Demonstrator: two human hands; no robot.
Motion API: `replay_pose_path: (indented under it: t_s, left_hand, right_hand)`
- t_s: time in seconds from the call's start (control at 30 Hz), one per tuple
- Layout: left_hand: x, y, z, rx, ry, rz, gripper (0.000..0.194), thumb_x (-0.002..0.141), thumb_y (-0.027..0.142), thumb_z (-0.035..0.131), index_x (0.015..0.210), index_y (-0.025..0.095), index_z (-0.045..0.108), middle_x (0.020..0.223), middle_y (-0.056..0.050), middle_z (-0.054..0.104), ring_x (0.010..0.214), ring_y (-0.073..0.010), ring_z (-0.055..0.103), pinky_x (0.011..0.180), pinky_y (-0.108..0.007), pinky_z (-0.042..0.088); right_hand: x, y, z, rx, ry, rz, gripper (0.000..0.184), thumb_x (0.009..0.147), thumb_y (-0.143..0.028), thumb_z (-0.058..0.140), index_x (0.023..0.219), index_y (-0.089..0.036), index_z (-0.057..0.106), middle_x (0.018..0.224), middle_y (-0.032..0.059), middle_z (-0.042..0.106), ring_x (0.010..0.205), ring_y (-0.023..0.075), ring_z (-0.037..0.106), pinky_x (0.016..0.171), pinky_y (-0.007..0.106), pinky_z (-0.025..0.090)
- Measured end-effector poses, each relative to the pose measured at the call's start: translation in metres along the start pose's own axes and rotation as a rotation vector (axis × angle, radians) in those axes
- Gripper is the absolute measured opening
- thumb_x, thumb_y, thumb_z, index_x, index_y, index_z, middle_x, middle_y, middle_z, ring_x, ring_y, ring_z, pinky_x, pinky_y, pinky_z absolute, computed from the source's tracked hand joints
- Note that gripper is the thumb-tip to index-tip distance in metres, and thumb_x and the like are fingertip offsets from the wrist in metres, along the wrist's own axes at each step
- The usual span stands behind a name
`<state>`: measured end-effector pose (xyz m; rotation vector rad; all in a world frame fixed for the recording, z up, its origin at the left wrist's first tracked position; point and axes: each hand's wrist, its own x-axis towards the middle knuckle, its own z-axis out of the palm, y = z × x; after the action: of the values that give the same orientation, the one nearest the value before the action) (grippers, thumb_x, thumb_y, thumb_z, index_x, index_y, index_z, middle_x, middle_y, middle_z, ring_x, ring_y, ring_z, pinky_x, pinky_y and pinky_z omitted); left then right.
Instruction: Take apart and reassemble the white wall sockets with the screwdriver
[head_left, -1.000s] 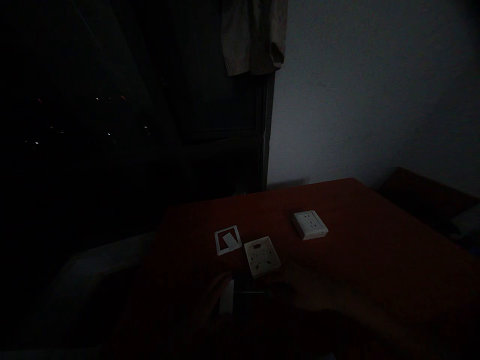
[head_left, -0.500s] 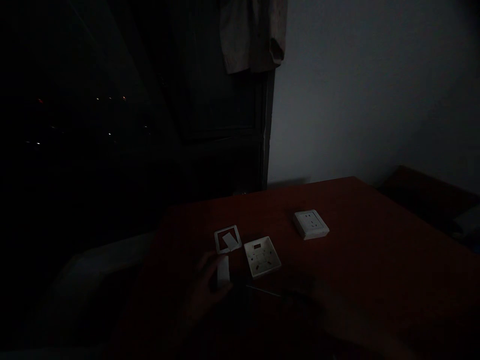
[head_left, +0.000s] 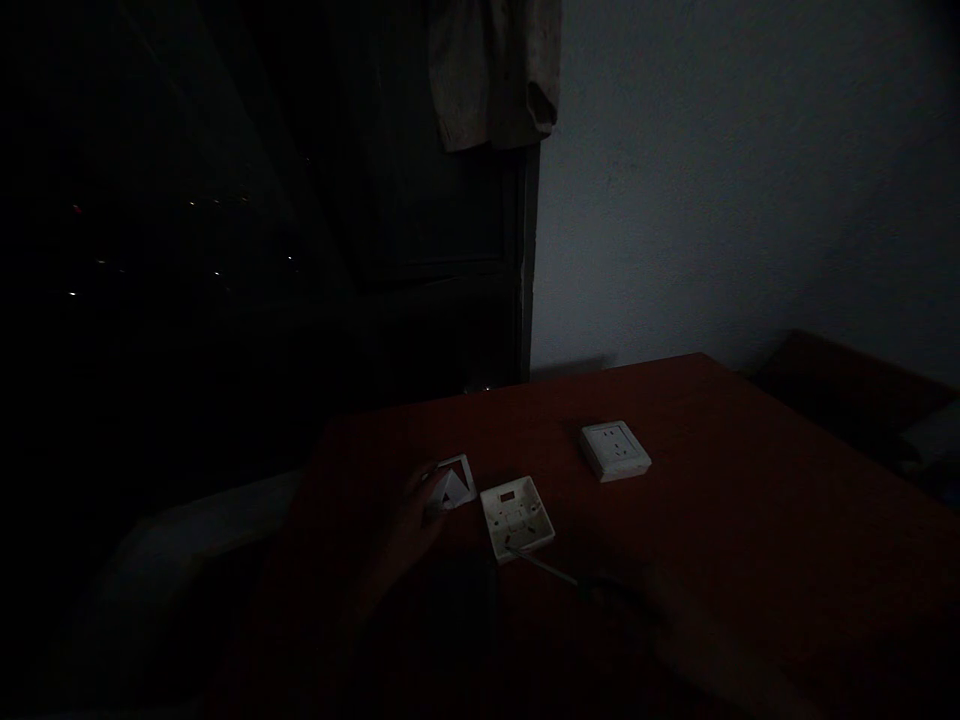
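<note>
My left hand (head_left: 411, 525) is closed around a small white rectangular plastic piece (head_left: 435, 490), at the near left of a white square cover frame (head_left: 466, 470). Another flat white piece (head_left: 455, 487) lies inside that frame, partly overlapped. In the dark at the lower right, my right hand (head_left: 656, 610) grips a screwdriver (head_left: 551, 570); its handle is hardly visible. The screwdriver's thin metal shaft points left, its tip over the near edge of an open white back box (head_left: 517, 515). That box lies with its hollow side up, showing slots and holes.
A white wall socket (head_left: 615, 448) on its box sits farther back on the reddish-brown table (head_left: 697, 430). Behind are a pale wall (head_left: 712, 200), a dark window with distant lights, and a hanging cloth (head_left: 491, 80). The room is very dim.
My left hand has moved up and away from me with the white piece, onto the cover frame. The screwdriver tip has risen to the back box's near edge. The view has shifted slightly.
</note>
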<state>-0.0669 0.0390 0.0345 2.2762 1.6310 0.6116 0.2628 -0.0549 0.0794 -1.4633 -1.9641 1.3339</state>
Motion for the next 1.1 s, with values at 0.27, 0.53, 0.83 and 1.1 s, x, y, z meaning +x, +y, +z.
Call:
replay_pose_path:
  t_s: [0.27, 0.53, 0.83, 1.1]
  left_hand:
    - [-0.064, 0.020, -0.004, -0.134, -0.267, 0.034, 0.074, 0.073, 0.041, 0.073, 0.139, 0.034, 0.041, 0.150, -0.006, 0.036, 0.135, -0.0319, 0.037, 0.109, -0.049, 0.036]
    - [-0.085, 0.019, 0.012, -0.083, -0.346, 0.113, 0.082, 0.068, 0.042, 0.076, 0.140, 0.039, 0.038, 0.149, -0.005, 0.039, 0.134, -0.0357, 0.038, 0.109, -0.053, 0.034]
    - [-0.079, 0.038, 0.004, -0.150, -0.151, -0.037, 0.078, 0.068, 0.031, 0.075, 0.139, 0.032, 0.042, 0.145, -0.007, 0.044, 0.131, -0.0326, 0.042, 0.108, -0.050, 0.038]
    - [-0.027, 0.075, 0.006, -0.150, -0.074, -0.041, 0.074, 0.067, 0.028, 0.076, 0.134, 0.026, 0.046, 0.138, -0.007, 0.050, 0.125, -0.0287, 0.047, 0.105, -0.045, 0.039]
  right_hand:
    - [0.003, 0.012, -0.002, 0.082, 0.105, 0.089, 0.044, 0.091, -0.050, 0.043, 0.111, -0.020, 0.068, 0.097, 0.0062, 0.072, 0.085, 0.0230, 0.066, 0.075, 0.033, 0.051]
    - [0.017, 0.014, 0.000, 0.186, 0.121, 0.180, 0.054, 0.088, -0.059, 0.042, 0.110, -0.016, 0.066, 0.089, 0.0064, 0.071, 0.077, 0.0209, 0.065, 0.066, 0.030, 0.050]
    - [0.028, 0.020, 0.006, 0.256, 0.177, 0.162, 0.055, 0.086, -0.062, 0.042, 0.104, -0.015, 0.065, 0.082, 0.0036, 0.067, 0.069, 0.0170, 0.060, 0.058, 0.026, 0.044]
    - [0.051, 0.033, 0.015, 0.310, 0.256, 0.110, 0.054, 0.084, -0.063, 0.044, 0.097, -0.014, 0.065, 0.075, 0.0017, 0.062, 0.064, 0.0150, 0.055, 0.055, 0.025, 0.042]
